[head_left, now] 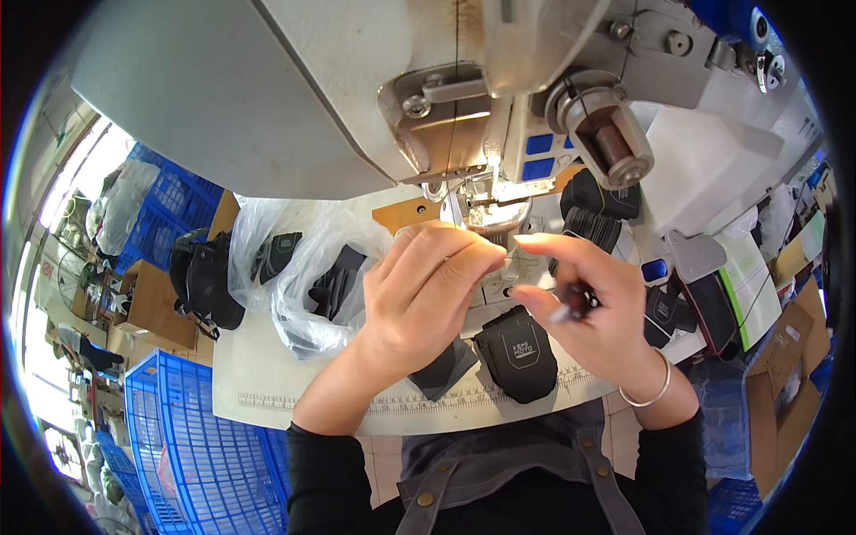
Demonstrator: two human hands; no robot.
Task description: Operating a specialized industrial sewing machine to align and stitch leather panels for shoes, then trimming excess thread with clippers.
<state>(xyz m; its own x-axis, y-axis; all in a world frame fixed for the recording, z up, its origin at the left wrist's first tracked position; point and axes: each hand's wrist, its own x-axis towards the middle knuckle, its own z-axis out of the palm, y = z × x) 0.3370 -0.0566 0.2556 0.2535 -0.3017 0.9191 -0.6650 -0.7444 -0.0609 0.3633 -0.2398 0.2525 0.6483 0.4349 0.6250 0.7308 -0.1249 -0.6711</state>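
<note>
My left hand (423, 290) is raised in front of the needle area of a sewing machine (267, 98), thumb and fingertips pressed together. Whatever they pinch is too small to make out. Close beside it, my right hand (597, 294) has thumb and forefinger spread apart, while its other fingers curl round a small dark tool (578, 301) with a greyish tip, mostly hidden in the palm. Below the hands, a black fabric pouch (517, 355) with light printing lies on the white table (294, 392). Dark fabric pieces (443, 367) lie to its left.
Clear plastic bags (303, 312) holding black pieces lie left on the table. Stacked black pouches (602, 201) stand behind my right hand. A brown thread bobbin (613, 147) sits on the machine. A blue crate (201, 446) is at lower left, a cardboard box (785, 383) at right.
</note>
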